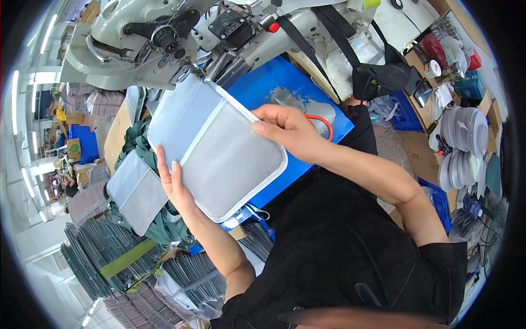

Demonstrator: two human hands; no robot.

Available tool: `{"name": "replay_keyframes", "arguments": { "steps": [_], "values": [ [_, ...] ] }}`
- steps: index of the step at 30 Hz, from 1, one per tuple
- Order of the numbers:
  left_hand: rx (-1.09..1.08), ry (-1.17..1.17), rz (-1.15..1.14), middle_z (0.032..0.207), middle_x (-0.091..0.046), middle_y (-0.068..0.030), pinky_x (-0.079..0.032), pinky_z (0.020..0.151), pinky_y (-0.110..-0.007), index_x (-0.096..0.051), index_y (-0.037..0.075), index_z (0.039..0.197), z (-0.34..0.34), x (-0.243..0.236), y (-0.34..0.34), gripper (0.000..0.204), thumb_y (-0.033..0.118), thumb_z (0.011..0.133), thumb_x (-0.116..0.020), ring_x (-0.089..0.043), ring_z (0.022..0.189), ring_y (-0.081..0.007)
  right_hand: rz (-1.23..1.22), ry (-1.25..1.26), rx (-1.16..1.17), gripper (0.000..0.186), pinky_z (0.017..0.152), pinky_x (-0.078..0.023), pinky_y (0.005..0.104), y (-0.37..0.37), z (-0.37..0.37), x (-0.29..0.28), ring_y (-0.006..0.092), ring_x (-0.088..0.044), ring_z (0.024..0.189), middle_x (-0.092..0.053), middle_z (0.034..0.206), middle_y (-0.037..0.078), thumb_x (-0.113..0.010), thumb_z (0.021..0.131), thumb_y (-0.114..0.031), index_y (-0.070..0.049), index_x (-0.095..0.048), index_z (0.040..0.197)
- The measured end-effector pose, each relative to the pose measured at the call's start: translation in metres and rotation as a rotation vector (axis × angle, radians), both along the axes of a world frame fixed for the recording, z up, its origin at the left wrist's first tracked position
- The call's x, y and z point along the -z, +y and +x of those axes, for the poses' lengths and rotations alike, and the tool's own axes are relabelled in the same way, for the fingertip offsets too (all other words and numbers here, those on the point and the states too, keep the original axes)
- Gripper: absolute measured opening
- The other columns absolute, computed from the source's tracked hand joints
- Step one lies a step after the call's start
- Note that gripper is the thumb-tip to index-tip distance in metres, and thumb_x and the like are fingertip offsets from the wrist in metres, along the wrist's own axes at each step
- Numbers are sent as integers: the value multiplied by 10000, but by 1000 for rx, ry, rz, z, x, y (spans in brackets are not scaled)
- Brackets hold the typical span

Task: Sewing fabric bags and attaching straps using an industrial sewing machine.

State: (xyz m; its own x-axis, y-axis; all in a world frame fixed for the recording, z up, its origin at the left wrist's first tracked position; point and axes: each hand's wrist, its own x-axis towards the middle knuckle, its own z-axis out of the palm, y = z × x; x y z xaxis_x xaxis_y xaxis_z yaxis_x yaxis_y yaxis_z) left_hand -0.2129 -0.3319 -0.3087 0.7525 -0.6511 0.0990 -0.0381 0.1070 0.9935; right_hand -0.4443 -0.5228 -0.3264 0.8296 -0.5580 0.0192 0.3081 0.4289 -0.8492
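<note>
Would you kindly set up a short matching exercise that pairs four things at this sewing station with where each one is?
Things:
1. grey mesh pouch
2. sewing machine
3. blue board
4. black strap bag

Places:
A. hanging at the upper right
B. held between left hand and right hand
C. lying under the pouch
D. across the top of the view

Pairs: 1-B, 2-D, 3-C, 4-A

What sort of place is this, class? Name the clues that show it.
Most likely a sewing workshop or garment factory: a grey industrial sewing machine, a grey mesh fabric pouch held in both hands, and stacked grey fabric pieces.
</note>
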Motion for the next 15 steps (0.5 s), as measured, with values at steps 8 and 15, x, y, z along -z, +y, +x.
{"name": "replay_keyframes", "arguments": {
  "steps": [8,15],
  "values": [
    [-40,29,-5,1538,-516,-172,-382,1177,-364,-398,24,1598,-3,-9,-2,642,70,992,-605,-538,1362,-241,209,-76,-17,298,875,-538,258,13,1,-2,77,-669,984,-725,1108,52,-594,1071,-165,29,-638,1293],
    [-6,18,12,1550,-501,-177,-401,1156,-346,-390,12,1599,21,-18,-18,663,44,970,-595,-532,1367,-232,256,-144,-29,342,902,-542,268,-5,27,0,98,-676,1030,-719,1145,71,-621,1055,-212,27,-632,1300]
  ]
}}
